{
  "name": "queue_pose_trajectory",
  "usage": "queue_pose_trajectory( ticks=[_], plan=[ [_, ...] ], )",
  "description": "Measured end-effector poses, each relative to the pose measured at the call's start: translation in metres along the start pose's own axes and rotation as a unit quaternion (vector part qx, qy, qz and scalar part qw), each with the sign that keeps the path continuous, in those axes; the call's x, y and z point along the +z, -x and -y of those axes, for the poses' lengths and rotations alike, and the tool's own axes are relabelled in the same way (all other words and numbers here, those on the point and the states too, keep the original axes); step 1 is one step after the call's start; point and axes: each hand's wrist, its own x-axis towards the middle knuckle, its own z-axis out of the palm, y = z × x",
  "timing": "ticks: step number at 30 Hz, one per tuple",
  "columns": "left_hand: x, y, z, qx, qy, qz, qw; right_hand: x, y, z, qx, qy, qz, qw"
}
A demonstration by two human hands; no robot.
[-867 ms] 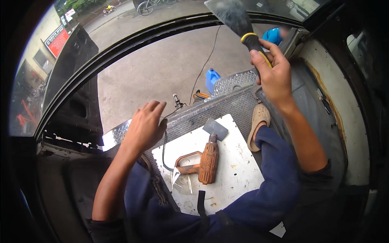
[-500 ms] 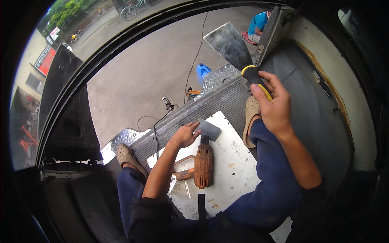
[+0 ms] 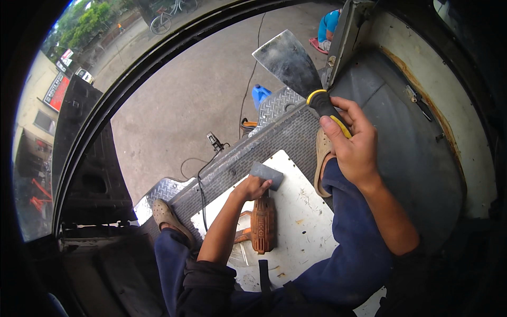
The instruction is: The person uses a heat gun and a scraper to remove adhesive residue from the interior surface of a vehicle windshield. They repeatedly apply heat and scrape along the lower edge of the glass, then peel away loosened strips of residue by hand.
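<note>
My right hand is raised and closed around the black and yellow handle of a putty knife. Its wide, smudged metal blade points up and to the left. Lower down, my left hand grips the near edge of a thin grey rectangular sheet, thumb on top and fingers mostly hidden. Just below that hand, a worn orange heat gun lies on a white panel, its nozzle partly covered by the hand.
Ribbed flooring and a diamond-plate step edge the doorway. A black cable runs near my left foot. Outside are a blue jug and a person in a blue shirt. A dark curved panel rises at right.
My left hand has closed on the grey sheet, which it only touched with spread fingers before. The putty knife stays held up, appearing slightly farther left as the view shifts.
</note>
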Motion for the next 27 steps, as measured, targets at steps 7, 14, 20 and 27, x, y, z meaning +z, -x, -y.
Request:
queue_pose_trajectory(
  ticks=[7, 14, 20, 27],
  plan=[
    [0.010, 0.003, 0.004, 0.059, 0.007, -0.016, 0.998, -0.001, 0.003, 0.004, 0.023, 0.014, -0.019, 0.999],
    [-0.098, 0.070, -0.022, 0.075, -0.111, -0.168, 0.977, 0.005, -0.010, 0.000, -0.048, 0.044, 0.009, 0.998],
    [-0.254, 0.222, -0.087, 0.177, -0.340, -0.509, 0.771, 0.032, -0.019, -0.021, -0.013, 0.276, 0.290, 0.917],
    [-0.341, 0.348, -0.159, 0.073, -0.392, -0.810, 0.430, 0.064, 0.036, -0.045, -0.009, 0.353, 0.465, 0.812]
  ],
)
